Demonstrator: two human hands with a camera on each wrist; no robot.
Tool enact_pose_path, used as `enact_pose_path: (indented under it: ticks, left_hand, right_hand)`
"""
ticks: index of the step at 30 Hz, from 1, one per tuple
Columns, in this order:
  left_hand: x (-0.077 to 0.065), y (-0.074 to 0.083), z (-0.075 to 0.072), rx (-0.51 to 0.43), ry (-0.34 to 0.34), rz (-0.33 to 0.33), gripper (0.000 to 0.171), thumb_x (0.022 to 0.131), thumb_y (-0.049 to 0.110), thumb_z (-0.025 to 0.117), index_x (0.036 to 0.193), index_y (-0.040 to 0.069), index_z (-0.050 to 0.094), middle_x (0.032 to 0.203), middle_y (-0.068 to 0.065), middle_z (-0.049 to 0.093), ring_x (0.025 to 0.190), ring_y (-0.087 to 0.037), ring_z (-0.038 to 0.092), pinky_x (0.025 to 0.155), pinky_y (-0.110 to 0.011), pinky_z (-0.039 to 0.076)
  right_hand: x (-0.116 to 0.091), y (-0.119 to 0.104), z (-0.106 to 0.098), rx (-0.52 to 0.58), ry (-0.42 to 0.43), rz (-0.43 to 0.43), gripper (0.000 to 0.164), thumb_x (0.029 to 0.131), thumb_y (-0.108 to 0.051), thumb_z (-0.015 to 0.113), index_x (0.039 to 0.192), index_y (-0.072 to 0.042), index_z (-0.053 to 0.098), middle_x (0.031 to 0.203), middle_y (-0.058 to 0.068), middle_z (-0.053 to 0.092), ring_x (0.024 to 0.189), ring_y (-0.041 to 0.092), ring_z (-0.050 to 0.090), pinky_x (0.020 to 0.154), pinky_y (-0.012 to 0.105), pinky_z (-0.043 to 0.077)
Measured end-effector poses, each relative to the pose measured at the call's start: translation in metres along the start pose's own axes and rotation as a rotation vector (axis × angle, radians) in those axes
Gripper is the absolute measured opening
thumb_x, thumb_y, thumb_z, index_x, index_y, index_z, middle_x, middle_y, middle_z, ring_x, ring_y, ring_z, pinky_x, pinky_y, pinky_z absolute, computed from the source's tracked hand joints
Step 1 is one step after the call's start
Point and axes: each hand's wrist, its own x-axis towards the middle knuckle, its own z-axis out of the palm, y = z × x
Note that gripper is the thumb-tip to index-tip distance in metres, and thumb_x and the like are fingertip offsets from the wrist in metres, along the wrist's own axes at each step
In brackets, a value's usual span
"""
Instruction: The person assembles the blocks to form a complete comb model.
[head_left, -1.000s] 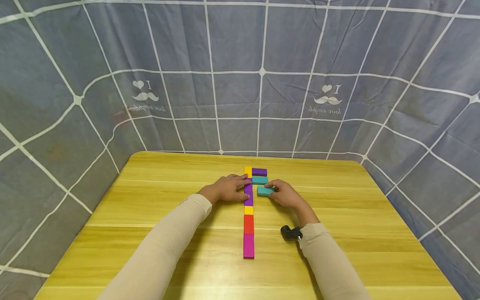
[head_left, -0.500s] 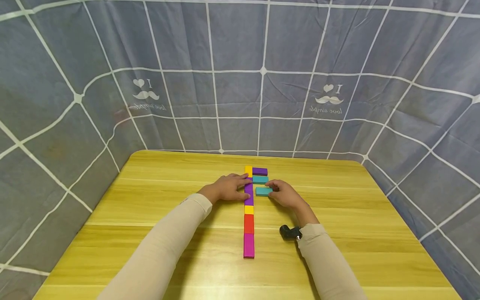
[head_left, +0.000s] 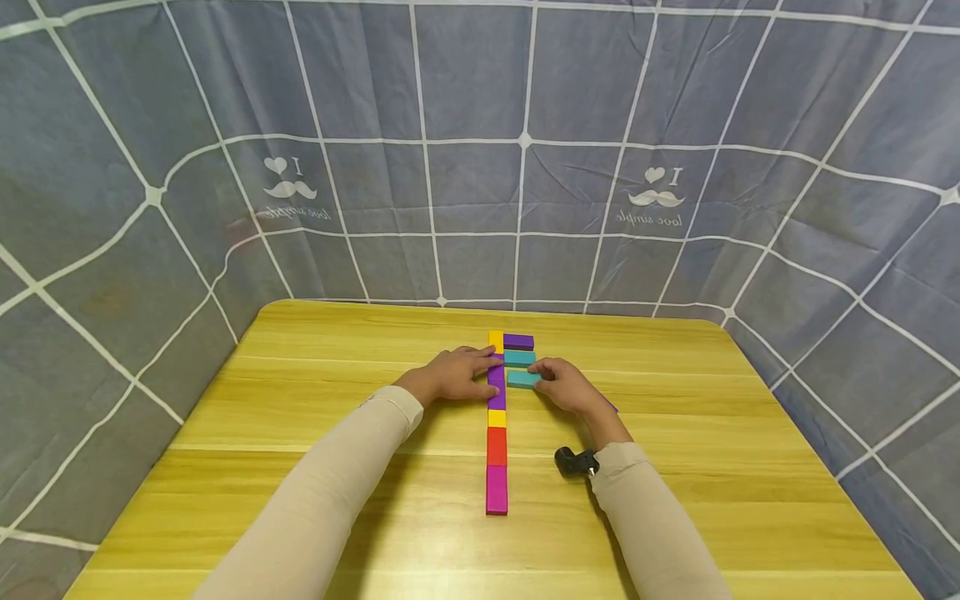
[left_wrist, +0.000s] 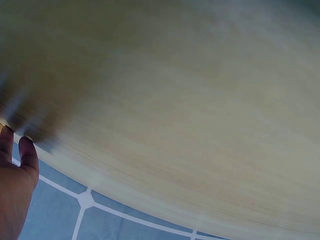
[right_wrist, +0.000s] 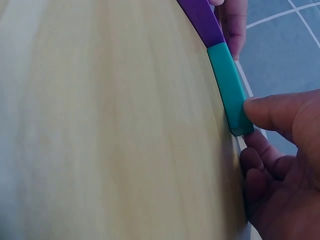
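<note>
In the head view, a straight row of coloured blocks runs down the table, with purple blocks [head_left: 497,393] in its middle. My left hand [head_left: 453,375] reaches in from the left, its fairly straight fingers resting on that purple stretch. My right hand [head_left: 570,389] pinches the right end of a teal block [head_left: 521,379] between thumb and fingers. That block lies crosswise, its left end close to the row. Above it, a second teal block [head_left: 519,358] juts rightward from the row. The right wrist view shows the held teal block [right_wrist: 230,90] end-on against a purple block [right_wrist: 204,22].
A purple block [head_left: 518,342] lies beside the yellow block [head_left: 496,340] at the row's far end. Nearer sit yellow, red [head_left: 497,447] and magenta [head_left: 497,490] blocks. A purple sliver [head_left: 614,407] peeks out behind the right wrist. A grey gridded curtain [head_left: 480,192] surrounds the table.
My right hand has slid the teal block leftward until its end is close to the row. The left hand stays in place on the purple blocks.
</note>
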Motion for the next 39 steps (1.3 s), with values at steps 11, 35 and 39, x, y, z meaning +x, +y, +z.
enact_pose_path:
  ticks: [11, 35, 39]
  left_hand:
    - [0.0016, -0.002, 0.0012, -0.002, 0.001, 0.01, 0.073, 0.093, 0.062, 0.05, 0.156, 0.029, 0.035, 0.163, 0.001, 0.023, 0.146, -0.029, 0.027, 0.111, -0.06, 0.027]
    - [0.0017, -0.002, -0.0001, -0.004, 0.006, 0.011, 0.072, 0.094, 0.062, 0.05, 0.156, 0.028, 0.035, 0.163, 0.0, 0.023, 0.146, -0.029, 0.027, 0.111, -0.059, 0.028]
    - [0.0018, -0.0014, -0.0011, -0.006, 0.003, 0.011, 0.072, 0.094, 0.061, 0.049, 0.156, 0.028, 0.035, 0.163, 0.0, 0.023, 0.146, -0.03, 0.027, 0.11, -0.059, 0.028]
  right_hand:
    - [0.0056, -0.0008, 0.0, -0.045, -0.008, -0.008, 0.024, 0.096, -0.001, 0.059, 0.118, -0.001, 0.066, 0.118, 0.019, 0.061, 0.108, 0.033, 0.053, 0.097, 0.049, 0.043]
    - [0.0059, -0.0057, 0.0015, -0.045, 0.025, 0.026, 0.025, 0.095, -0.002, 0.06, 0.12, -0.002, 0.066, 0.106, 0.015, 0.06, 0.1, 0.031, 0.052, 0.091, 0.045, 0.044]
    - [0.0072, -0.0051, 0.0015, -0.056, 0.028, 0.012, 0.025, 0.095, -0.002, 0.06, 0.119, -0.001, 0.066, 0.102, 0.014, 0.06, 0.096, 0.03, 0.053, 0.088, 0.045, 0.045]
